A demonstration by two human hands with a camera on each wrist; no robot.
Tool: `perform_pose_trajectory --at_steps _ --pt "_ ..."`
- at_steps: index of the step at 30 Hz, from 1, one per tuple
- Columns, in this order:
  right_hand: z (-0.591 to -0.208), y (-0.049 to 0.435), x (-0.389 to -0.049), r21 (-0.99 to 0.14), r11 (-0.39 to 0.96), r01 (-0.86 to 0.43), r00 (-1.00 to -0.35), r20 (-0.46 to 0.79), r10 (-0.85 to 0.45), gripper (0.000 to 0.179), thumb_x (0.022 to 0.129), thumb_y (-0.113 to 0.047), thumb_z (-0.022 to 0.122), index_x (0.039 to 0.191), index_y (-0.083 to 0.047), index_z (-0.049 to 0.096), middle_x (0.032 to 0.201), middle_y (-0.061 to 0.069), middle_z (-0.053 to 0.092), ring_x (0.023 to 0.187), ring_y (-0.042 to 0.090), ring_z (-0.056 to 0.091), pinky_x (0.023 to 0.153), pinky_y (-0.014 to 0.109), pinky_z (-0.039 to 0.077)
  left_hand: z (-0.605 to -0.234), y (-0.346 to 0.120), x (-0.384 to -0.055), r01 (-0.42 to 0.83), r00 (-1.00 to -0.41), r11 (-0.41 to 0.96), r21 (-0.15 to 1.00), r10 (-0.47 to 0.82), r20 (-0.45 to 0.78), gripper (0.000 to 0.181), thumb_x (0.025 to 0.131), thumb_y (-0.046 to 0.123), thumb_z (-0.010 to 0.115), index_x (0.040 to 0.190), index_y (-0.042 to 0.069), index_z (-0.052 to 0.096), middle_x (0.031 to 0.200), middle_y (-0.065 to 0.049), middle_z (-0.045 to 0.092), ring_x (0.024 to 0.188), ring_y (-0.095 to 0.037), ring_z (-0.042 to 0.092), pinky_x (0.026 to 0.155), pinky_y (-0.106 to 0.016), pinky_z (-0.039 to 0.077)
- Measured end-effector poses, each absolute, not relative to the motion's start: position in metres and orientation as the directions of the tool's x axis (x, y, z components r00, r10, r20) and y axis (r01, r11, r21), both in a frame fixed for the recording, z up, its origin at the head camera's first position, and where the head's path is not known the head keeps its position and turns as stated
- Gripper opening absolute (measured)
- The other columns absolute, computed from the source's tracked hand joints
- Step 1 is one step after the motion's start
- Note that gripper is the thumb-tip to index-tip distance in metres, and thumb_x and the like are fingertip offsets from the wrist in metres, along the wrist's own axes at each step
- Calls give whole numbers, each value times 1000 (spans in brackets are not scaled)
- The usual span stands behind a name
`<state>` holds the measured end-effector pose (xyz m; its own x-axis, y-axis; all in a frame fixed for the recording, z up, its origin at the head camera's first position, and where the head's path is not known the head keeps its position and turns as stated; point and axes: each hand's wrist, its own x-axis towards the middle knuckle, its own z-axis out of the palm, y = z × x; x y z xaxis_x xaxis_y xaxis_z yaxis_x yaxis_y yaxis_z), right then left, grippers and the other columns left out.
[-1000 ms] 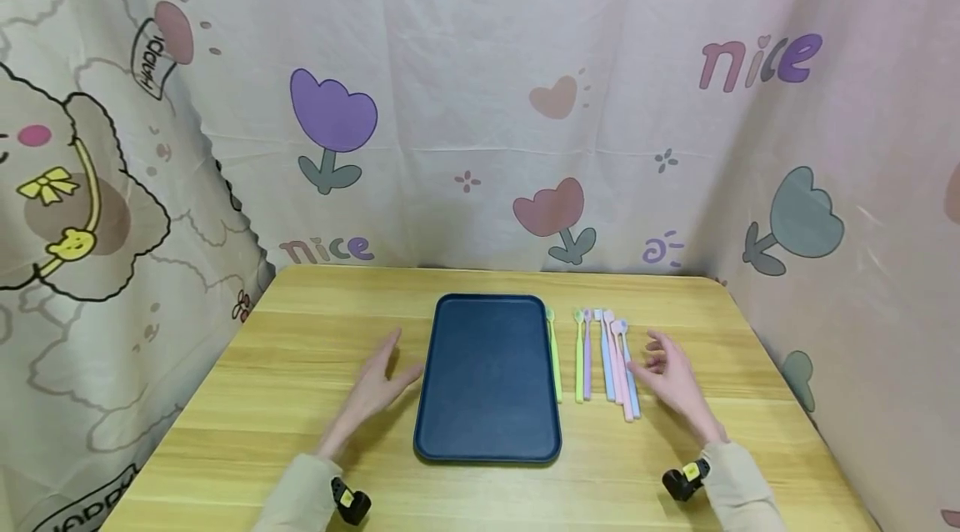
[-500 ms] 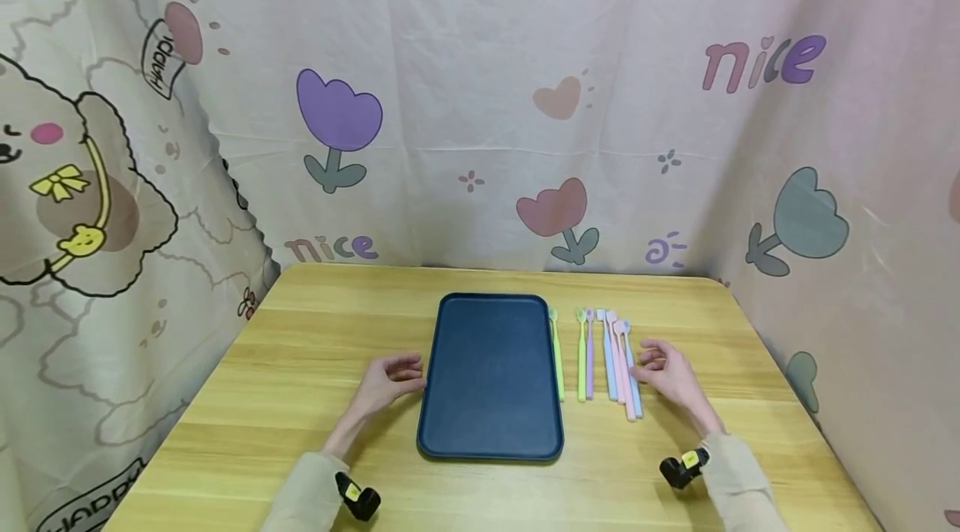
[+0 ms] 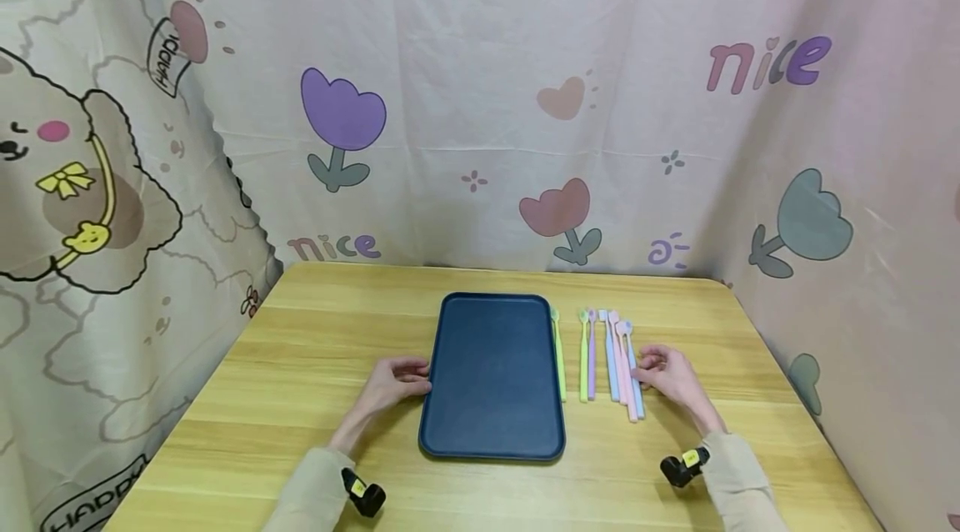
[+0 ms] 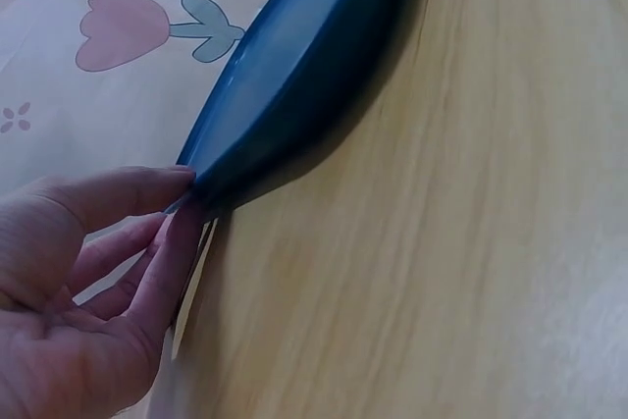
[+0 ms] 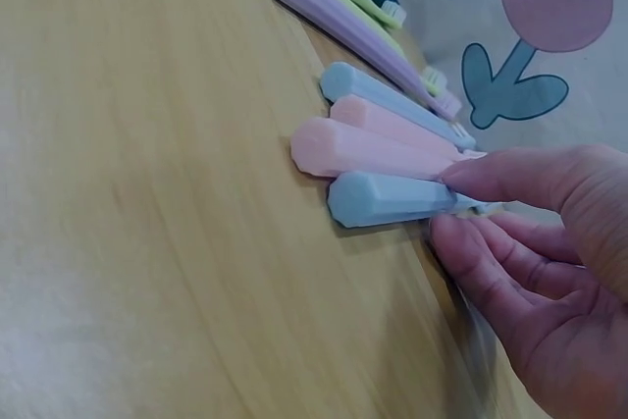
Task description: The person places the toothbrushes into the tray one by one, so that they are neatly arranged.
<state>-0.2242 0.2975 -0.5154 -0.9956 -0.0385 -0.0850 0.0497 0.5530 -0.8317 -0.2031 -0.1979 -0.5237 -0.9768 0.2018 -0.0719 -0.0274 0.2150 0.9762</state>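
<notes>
My left hand (image 3: 386, 388) pinches the left rim of a dark blue rectangular tray (image 3: 491, 373), thumb above and fingers underneath in the left wrist view. To the tray's right lies a loose row of pastel toothbrushes. At the row's right end, my right hand (image 3: 670, 373) pinches a light blue toothbrush (image 5: 378, 200), thumb on one side and index finger on the other; its head is behind the fingers. Two pink toothbrushes (image 5: 363, 149) lie against it, with another light blue toothbrush (image 5: 378, 95) beyond them.
Farther left in the row are a purple toothbrush (image 3: 592, 357) and a green toothbrush (image 3: 584, 357). A second green toothbrush (image 3: 560, 361) lies along the tray's right edge. A printed curtain (image 3: 450, 123) hangs behind and beside the wooden table (image 3: 322, 315).
My left hand has closed from spread fingers and moved right onto the tray's rim. My right hand has shifted slightly down, its fingers drawing together at the light blue toothbrush.
</notes>
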Motion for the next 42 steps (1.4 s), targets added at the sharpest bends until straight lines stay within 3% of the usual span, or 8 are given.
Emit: perform_pose_trajectory --at_steps 17,25,30,37,42 --pt "-513 297 -228 -829 556 54 -987 -130 -99 45 87 -4 72 121 20 53 89 17 67 65 12 63 58 25 58 -525 -200 -204 -20 -967 211 977 244 -72 52 84 -2 74 129 -20 56 122 -37 64 98 -26 73 78 -19 58" --pt "-509 290 -230 -783 612 112 -985 -168 -34 43 85 -5 71 118 18 56 88 15 67 63 13 62 55 25 56 -525 -199 -206 -29 -964 225 974 250 -87 52 85 -1 74 130 -18 56 122 -37 64 91 -11 71 77 -19 58" --pt "-509 287 -231 -763 632 136 -984 -176 -2 38 84 -5 72 113 15 59 86 14 67 61 13 61 54 25 55 -525 -200 -206 -11 -961 223 975 267 -72 52 85 -1 74 131 -19 55 122 -38 64 92 -13 71 77 -19 58" --pt "-509 288 -228 -773 623 120 -987 -158 -5 37 86 -5 70 113 17 58 85 14 67 61 13 60 52 24 55 -527 -200 -207 -12 -960 226 974 269 -74 53 86 -1 74 132 -18 55 123 -37 64 88 -5 70 77 -18 58" --pt "-508 289 -227 -791 599 129 -987 -161 0 40 85 -5 68 115 18 56 87 14 67 62 13 60 54 24 56 -527 -200 -207 6 -960 229 974 275 -59 52 85 -1 74 131 -18 55 123 -38 63 90 -9 71 77 -18 58"
